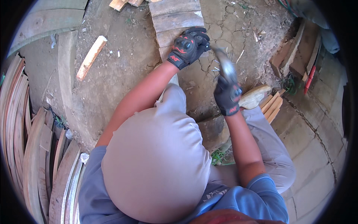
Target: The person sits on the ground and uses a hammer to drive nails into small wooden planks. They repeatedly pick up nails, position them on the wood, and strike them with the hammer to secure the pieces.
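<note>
Even light covers cracked earth ground and jointed paving.

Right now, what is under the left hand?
Weathered planks show beside the black-gloved left hand and seem to run beneath it. Whatever lies directly below, the hand covers.

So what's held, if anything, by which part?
Black-gloved right grip: a blurred, silvery elongated tool, by its near end. Black-gloved left grip: cannot tell.
</note>
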A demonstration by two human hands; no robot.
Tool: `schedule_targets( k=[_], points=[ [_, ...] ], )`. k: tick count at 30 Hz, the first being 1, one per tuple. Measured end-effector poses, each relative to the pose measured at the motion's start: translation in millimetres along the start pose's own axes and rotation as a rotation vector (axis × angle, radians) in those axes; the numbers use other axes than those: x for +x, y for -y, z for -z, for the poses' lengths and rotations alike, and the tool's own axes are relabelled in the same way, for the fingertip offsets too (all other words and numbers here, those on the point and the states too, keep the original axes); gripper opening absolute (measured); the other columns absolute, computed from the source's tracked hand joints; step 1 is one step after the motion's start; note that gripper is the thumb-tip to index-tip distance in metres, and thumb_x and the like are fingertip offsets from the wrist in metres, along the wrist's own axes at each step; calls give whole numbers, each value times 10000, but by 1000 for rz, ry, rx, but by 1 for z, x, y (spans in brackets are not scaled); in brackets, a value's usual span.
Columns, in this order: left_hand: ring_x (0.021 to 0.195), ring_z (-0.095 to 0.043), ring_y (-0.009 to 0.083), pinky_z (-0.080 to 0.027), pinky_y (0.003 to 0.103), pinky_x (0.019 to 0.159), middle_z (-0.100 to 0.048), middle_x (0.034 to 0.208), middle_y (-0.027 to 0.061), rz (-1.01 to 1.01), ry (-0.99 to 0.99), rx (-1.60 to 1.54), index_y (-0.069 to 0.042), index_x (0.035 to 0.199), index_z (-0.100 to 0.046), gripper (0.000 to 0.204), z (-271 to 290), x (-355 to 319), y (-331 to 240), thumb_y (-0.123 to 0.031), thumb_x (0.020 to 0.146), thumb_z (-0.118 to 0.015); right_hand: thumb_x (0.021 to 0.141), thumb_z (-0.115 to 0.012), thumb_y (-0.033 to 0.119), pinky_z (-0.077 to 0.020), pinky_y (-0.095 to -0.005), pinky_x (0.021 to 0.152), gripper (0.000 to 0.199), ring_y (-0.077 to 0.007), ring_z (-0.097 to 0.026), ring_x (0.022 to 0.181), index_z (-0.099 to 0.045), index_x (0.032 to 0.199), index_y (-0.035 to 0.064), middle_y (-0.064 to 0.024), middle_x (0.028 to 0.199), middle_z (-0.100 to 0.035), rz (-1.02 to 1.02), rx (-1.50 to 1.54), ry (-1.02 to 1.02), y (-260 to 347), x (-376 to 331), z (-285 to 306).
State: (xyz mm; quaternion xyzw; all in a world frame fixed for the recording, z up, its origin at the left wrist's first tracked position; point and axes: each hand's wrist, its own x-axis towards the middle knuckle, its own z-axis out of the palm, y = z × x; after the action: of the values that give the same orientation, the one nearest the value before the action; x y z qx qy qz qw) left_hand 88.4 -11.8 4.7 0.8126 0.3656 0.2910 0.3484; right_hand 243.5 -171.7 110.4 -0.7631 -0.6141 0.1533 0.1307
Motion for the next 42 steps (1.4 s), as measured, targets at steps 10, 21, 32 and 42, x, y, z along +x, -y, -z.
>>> schedule_targets(
  k=[10,21,32,42],
  points=[
    [1286,-687,309,-566,462,1066,-780,1193,62,-39,1,60,-133,1056,-788,174,-1,1,8,-150,887,-825,1062,-622,362,-581,-536,757,371,-467,-734,879,-674,1301,83,-238,1069,-744,-176,-56,164,-1,1,-21],
    [1303,-667,326,-527,459,1125,-778,1224,46,-36,8,59,-137,1064,-796,183,-1,3,5,-140,880,-801,1053,-645,345,-576,-545,726,407,-472,-728,803,-666,1275,4,-266,923,-739,-201,6,80,12,-6,6],
    [1466,-519,406,-450,500,1224,-599,1513,181,-90,68,-82,-103,1410,-660,572,28,10,1,-25,848,-730,1060,-657,329,-556,-553,685,376,-507,-703,814,-672,1216,-13,-291,934,-709,-75,171,-43,0,-8,3],
    [1479,-498,417,-407,512,1263,-612,1472,172,-44,-23,0,-81,1395,-651,726,8,-3,5,121,712,-510,1076,-607,255,-558,-555,769,263,-469,-709,915,-673,1273,93,-224,1022,-724,-10,122,-40,8,-5,8]
  ],
)
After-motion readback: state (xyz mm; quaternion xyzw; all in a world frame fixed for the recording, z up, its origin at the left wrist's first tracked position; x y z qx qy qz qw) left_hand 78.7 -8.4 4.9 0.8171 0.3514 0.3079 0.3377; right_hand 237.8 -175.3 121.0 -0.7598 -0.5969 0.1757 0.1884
